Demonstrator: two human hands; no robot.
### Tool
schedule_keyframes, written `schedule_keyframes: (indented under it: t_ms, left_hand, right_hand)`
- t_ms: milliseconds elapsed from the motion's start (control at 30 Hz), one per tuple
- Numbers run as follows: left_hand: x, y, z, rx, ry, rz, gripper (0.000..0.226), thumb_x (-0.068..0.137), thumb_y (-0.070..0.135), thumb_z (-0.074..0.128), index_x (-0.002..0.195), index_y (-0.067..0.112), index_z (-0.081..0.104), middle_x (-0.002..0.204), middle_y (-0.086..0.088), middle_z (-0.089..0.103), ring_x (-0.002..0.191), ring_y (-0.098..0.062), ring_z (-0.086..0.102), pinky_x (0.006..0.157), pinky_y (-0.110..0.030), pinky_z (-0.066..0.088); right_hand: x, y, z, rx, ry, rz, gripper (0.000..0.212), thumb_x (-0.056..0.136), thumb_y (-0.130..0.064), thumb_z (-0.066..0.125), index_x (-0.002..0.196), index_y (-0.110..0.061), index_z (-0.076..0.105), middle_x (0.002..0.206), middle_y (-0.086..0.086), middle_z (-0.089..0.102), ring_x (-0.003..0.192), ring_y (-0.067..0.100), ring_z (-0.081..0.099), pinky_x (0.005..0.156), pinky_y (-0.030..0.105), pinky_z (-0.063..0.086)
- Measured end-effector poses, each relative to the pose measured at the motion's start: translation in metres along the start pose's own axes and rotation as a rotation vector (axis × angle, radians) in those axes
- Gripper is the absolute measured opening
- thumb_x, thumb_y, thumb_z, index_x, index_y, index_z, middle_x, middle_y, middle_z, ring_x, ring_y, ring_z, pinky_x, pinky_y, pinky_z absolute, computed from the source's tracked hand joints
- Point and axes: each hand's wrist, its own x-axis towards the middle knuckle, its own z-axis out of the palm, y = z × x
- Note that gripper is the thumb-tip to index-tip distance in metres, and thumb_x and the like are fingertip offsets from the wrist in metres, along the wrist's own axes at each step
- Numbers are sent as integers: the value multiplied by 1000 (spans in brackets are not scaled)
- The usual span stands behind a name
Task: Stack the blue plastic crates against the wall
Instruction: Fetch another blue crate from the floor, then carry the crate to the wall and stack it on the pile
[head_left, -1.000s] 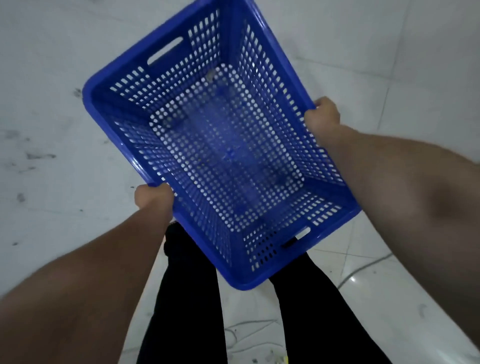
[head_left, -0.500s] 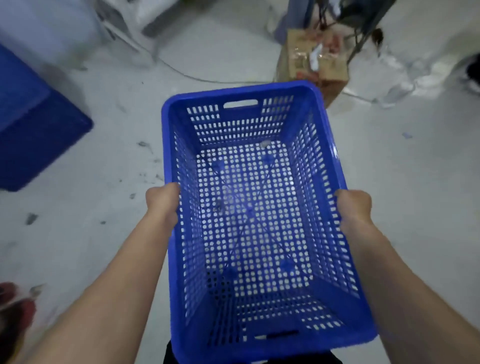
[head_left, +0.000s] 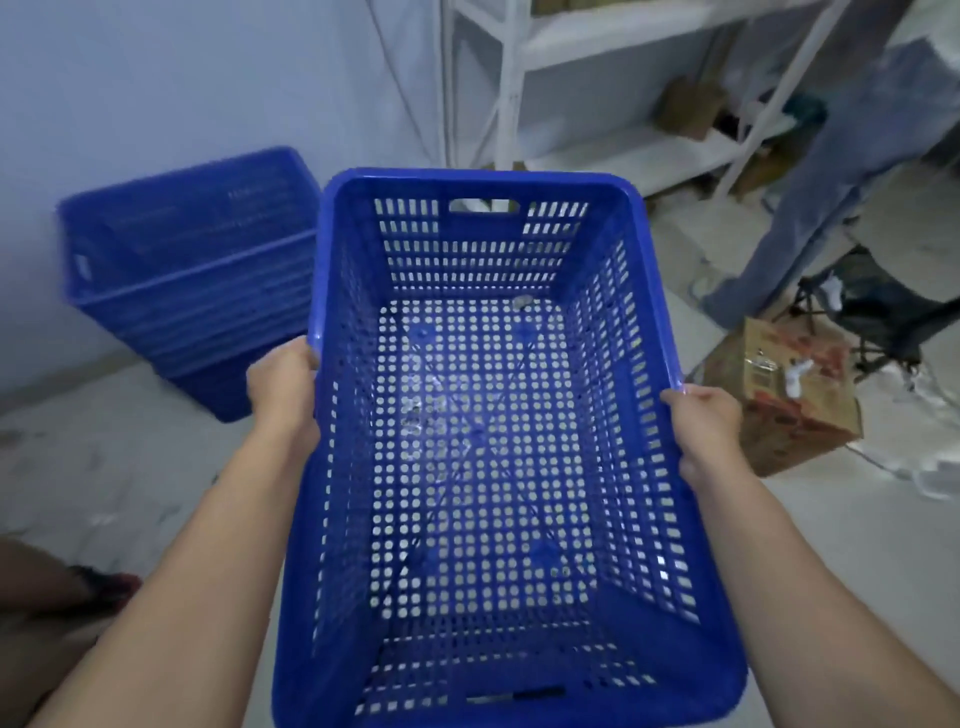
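- you hold an empty blue perforated plastic crate (head_left: 493, 441) out in front of you, off the floor, its open top facing you and one short end with a handle slot pointing away.
- your left hand (head_left: 283, 395) is closed on the rim of the crate's left long side, about midway along; that grip is tight around the edge, with the thumb over the top.
- your right hand (head_left: 701, 421) is closed the same way on the rim of the right long side, roughly opposite the left one.
- the crate has round holes across its bottom and rectangular slots in its walls; pale floor shows through them.
- a stack of nested blue plastic crates (head_left: 192, 275) stands on the grey floor (head_left: 104, 467) at the foot of the pale wall (head_left: 182, 78), to the left of the crate you carry and further away; it is blurred, so the number of crates cannot be told.
- a white metal shelving rack (head_left: 597, 104) stands to the right of that wall.
- a brown cardboard box (head_left: 795, 400) sits on the floor just beyond your right hand.
- someone's legs in blue jeans (head_left: 831, 182) stand near the rack, at the right.
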Motion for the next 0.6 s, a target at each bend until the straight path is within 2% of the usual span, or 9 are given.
schedule_keyframes:
  t_ms: [100, 167, 233, 267, 367, 500, 567, 600]
  left_hand:
    - [33, 37, -30, -119, 62, 26, 36, 40, 13, 52, 76, 16, 49, 85, -7, 41, 75, -27, 36, 61, -44, 37]
    - [47, 62, -43, -184, 93, 38, 47, 38, 15, 53, 85, 19, 52, 85, -8, 45, 71, -26, 39, 62, -41, 40]
    - [57, 89, -48, -234, 148, 79, 37, 46, 11, 52, 82, 15, 56, 72, -11, 46, 53, -22, 43, 56, -31, 44]
    - [65, 100, -49, -256, 182, 97, 28, 50, 10, 50, 77, 13, 57, 71, -10, 48, 51, -21, 45, 56, -31, 46]
    - [95, 129, -51, -338, 293, 107, 10, 57, 13, 51, 66, 17, 52, 79, -8, 54, 68, -25, 54, 66, -43, 48]
    - [140, 163, -53, -461, 410, 117, 11, 68, 12, 51, 70, 18, 43, 74, -4, 55, 64, -24, 57, 62, -36, 51]
    - [159, 177, -52, -520, 459, 120, 16, 69, 11, 49, 69, 20, 36, 69, -2, 47, 61, -22, 53, 58, -32, 48]
    - [170, 184, -52, -539, 490, 119, 19, 65, 11, 49, 68, 21, 33, 68, -2, 43, 63, -23, 50, 58, -35, 46]
  right_hand:
    - [6, -38, 62, 38, -61, -43, 21, 86, -13, 63, 74, -21, 47, 79, 2, 60, 74, 23, 62, 70, 35, 53]
    - [10, -63, 104, 56, -128, -80, 20, 85, -13, 61, 75, -23, 46, 83, 3, 61, 74, 22, 63, 71, 37, 55]
    - [15, -93, 147, 68, -192, -117, 20, 83, -10, 59, 75, -24, 46, 82, 2, 61, 71, 20, 61, 68, 33, 54]
    - [21, -109, 170, 64, -225, -145, 19, 82, -9, 58, 76, -24, 48, 81, 1, 61, 71, 19, 61, 66, 32, 53]
    - [37, -160, 238, 11, -323, -214, 14, 78, -10, 56, 83, -22, 58, 83, 0, 65, 78, 23, 66, 76, 42, 59]
    - [49, -227, 326, -71, -404, -314, 17, 72, -10, 51, 76, -26, 57, 78, -5, 65, 85, 28, 68, 83, 45, 59]
    - [44, -259, 367, -95, -429, -347, 27, 67, -16, 47, 88, -26, 61, 89, -1, 69, 89, 28, 67, 85, 45, 58]
    - [42, -273, 387, -104, -437, -359, 32, 66, -17, 46, 94, -24, 61, 93, 1, 69, 91, 28, 66, 86, 44, 57]
